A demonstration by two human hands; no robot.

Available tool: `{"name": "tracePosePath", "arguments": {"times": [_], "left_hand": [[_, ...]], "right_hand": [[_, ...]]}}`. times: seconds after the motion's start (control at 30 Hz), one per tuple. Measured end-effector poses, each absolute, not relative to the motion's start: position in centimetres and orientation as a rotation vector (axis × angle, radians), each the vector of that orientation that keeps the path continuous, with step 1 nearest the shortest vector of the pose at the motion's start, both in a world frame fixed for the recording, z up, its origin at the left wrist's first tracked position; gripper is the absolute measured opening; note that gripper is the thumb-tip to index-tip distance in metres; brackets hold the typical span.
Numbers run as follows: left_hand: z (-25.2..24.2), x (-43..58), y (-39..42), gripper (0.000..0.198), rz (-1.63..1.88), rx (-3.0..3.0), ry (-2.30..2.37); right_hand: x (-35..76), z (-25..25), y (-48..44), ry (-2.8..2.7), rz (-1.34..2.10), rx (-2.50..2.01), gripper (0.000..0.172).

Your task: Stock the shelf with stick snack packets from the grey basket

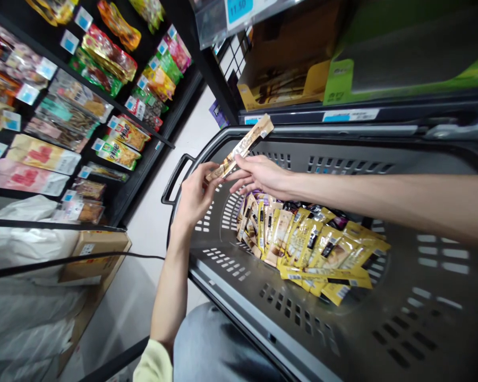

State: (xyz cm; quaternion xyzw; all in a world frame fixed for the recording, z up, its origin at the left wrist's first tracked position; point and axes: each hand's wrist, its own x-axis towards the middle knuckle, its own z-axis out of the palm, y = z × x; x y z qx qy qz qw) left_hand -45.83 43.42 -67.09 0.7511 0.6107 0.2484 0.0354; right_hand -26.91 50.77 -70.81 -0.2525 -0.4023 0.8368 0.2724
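A long thin snack bar in a gold and tan wrapper (pixel 245 146) is held over a grey plastic shopping basket (pixel 239 297). My left hand (pixel 195 193) pinches its lower end. My right hand (pixel 258 175) grips it near the middle, with the forearm reaching in from the right across the basket. The bar's upper end points up and to the right, toward the shelf. In the basket's bottom lies a pile of several similar yellow and gold wrapped bars (pixel 310 244).
A shelf at the upper right holds a yellow display carton (pixel 281 87) and a green carton (pixel 342 82), with price tags on its edge. Hanging snack bags (pixel 107 53) fill the rack on the left. A cardboard box (pixel 91 254) stands on the floor at the lower left.
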Motion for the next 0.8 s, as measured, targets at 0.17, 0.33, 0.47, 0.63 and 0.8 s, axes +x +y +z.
{"name": "tracePosePath", "arguments": {"times": [0.17, 0.33, 0.47, 0.63, 0.8], "left_hand": [[-66.89, -45.77, 43.32, 0.033, 0.697, 2.305, 1.846], [-66.65, -45.72, 43.45, 0.037, 0.562, 2.411, 1.733], [-66.56, -45.61, 43.47, 0.039, 0.542, 2.433, 1.675], [-66.54, -45.44, 43.36, 0.038, 0.543, 2.427, 1.670], [-66.45, -45.29, 43.18, 0.031, 0.580, 2.354, 1.706]], "right_hand": [[-26.87, -70.87, 50.96, -1.089, 2.240, -0.720, 0.028], [-26.93, -70.99, 50.98, -1.144, 2.206, -0.722, 0.017], [-27.15, -71.27, 50.99, -1.144, 2.166, -0.738, 0.010], [-27.31, -71.51, 51.11, -1.162, 2.139, -0.766, 0.010], [-27.32, -71.45, 50.73, -1.306, 2.081, -0.752, 0.009]]}}
